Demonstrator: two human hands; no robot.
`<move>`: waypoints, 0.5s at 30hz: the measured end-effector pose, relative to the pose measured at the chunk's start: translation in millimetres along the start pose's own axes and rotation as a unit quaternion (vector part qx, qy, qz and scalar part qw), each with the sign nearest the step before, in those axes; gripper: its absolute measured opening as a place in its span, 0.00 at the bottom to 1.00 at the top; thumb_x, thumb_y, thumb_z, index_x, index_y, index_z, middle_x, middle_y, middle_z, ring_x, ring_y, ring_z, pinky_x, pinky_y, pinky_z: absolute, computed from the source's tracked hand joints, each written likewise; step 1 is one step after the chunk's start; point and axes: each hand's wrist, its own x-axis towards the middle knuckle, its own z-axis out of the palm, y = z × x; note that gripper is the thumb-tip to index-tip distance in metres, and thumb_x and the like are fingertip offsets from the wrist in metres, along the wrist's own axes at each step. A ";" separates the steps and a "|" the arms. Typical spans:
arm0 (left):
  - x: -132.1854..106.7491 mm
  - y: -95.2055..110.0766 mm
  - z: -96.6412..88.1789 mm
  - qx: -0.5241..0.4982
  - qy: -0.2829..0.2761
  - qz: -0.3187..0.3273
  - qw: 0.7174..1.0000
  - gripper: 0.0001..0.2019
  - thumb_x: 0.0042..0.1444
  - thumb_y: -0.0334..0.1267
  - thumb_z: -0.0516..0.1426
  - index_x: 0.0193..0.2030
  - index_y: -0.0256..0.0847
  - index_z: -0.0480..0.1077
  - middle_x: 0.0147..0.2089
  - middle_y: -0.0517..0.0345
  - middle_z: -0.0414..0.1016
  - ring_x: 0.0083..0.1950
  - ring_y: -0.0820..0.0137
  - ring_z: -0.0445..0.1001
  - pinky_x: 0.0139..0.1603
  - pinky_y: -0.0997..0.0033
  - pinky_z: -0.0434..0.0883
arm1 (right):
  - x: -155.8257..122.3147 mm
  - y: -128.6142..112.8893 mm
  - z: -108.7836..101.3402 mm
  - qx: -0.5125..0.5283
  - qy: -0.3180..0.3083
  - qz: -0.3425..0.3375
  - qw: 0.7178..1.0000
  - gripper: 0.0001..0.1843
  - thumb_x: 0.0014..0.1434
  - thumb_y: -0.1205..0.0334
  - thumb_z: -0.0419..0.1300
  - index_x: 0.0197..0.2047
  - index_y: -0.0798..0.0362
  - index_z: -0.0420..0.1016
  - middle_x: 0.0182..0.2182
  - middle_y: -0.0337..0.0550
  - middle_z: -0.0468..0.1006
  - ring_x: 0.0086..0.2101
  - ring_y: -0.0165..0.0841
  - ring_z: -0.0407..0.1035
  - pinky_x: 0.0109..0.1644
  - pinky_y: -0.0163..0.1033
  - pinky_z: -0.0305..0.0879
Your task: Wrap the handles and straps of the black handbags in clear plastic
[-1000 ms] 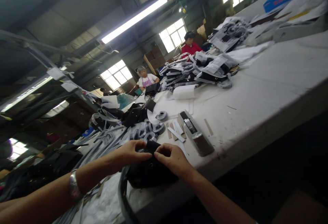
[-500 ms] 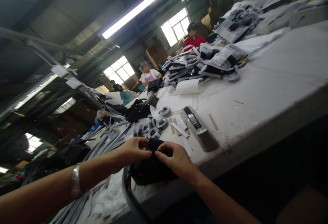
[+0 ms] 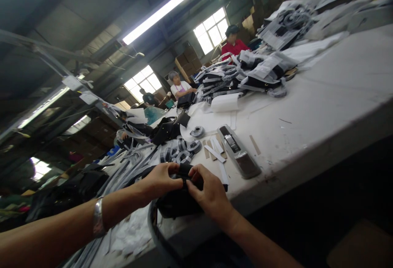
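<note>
A black handbag (image 3: 179, 204) rests at the front edge of the white table, its wrapped strap (image 3: 159, 241) hanging down over the edge. My left hand (image 3: 164, 181) pinches the upper part of the bag from the left, thumb and fingers curved round it. From the right, my right hand (image 3: 207, 192) grips the same upper part, its thumb close to the left thumb. The exact piece between the fingertips is dark and hard to make out. Right of the hands lies a long grey stapler-like tool (image 3: 239, 151).
Card strips (image 3: 216, 149) lie beside the tool. Wrapped strap coils (image 3: 181, 149) and black bags (image 3: 170, 129) are behind the hands. Farther back is a heap of wrapped bags (image 3: 242, 75). Crumpled white wrapping (image 3: 132, 229) lies at the left. Co-workers (image 3: 181, 86) stand across the table.
My right hand has shifted slightly and curled its fingers more over the bag's top. My left forearm has moved a little to the right. Co-workers in the background have changed posture.
</note>
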 end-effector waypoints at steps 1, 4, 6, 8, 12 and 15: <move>0.4 -0.4 1.2 -0.011 0.000 -0.004 1.000 0.16 0.43 0.37 0.59 0.41 0.36 0.77 0.35 0.58 0.81 0.37 0.63 0.78 0.35 0.72 0.71 | -1.9 0.4 1.9 -0.012 0.011 -0.014 1.000 0.06 0.57 0.64 0.60 0.40 0.48 0.70 0.33 0.37 0.75 0.35 0.34 0.71 0.39 0.37 0.62; 2.1 -4.1 3.7 -0.046 -0.002 -0.012 0.999 0.15 0.44 0.36 0.59 0.41 0.38 0.77 0.34 0.61 0.81 0.37 0.64 0.78 0.36 0.72 0.71 | -5.3 2.0 5.8 -0.014 0.025 -0.023 0.999 0.04 0.59 0.65 0.57 0.40 0.49 0.70 0.35 0.39 0.76 0.37 0.35 0.70 0.41 0.37 0.62; 2.2 -8.0 3.2 -0.067 -0.008 -0.004 0.998 0.15 0.46 0.36 0.59 0.42 0.38 0.77 0.36 0.61 0.81 0.39 0.64 0.78 0.38 0.72 0.71 | -5.0 3.7 5.6 0.013 0.022 -0.008 1.000 0.04 0.60 0.64 0.57 0.40 0.49 0.70 0.35 0.39 0.76 0.36 0.34 0.70 0.41 0.37 0.63; 0.9 -12.2 0.7 -0.088 -0.020 0.002 0.996 0.15 0.47 0.37 0.60 0.44 0.38 0.76 0.39 0.59 0.81 0.43 0.62 0.78 0.42 0.71 0.72 | -3.5 5.5 3.3 0.050 0.003 0.012 0.999 0.04 0.59 0.62 0.59 0.40 0.49 0.70 0.33 0.37 0.75 0.35 0.33 0.71 0.40 0.36 0.63; -3.0 -20.2 -4.5 -0.117 -0.066 0.019 0.991 0.18 0.49 0.42 0.63 0.46 0.37 0.76 0.46 0.54 0.81 0.49 0.58 0.76 0.47 0.68 0.71 | -2.3 7.0 -1.1 0.106 -0.036 0.046 0.993 0.05 0.57 0.61 0.61 0.37 0.49 0.71 0.29 0.34 0.74 0.32 0.32 0.71 0.38 0.34 0.64; -5.1 -24.4 -3.0 -0.124 -0.071 0.035 0.989 0.18 0.48 0.40 0.63 0.46 0.37 0.76 0.44 0.54 0.81 0.48 0.59 0.77 0.46 0.68 0.72 | -4.9 4.5 -0.9 0.101 -0.032 0.052 0.993 0.04 0.57 0.61 0.61 0.37 0.50 0.71 0.29 0.35 0.74 0.32 0.32 0.70 0.37 0.34 0.64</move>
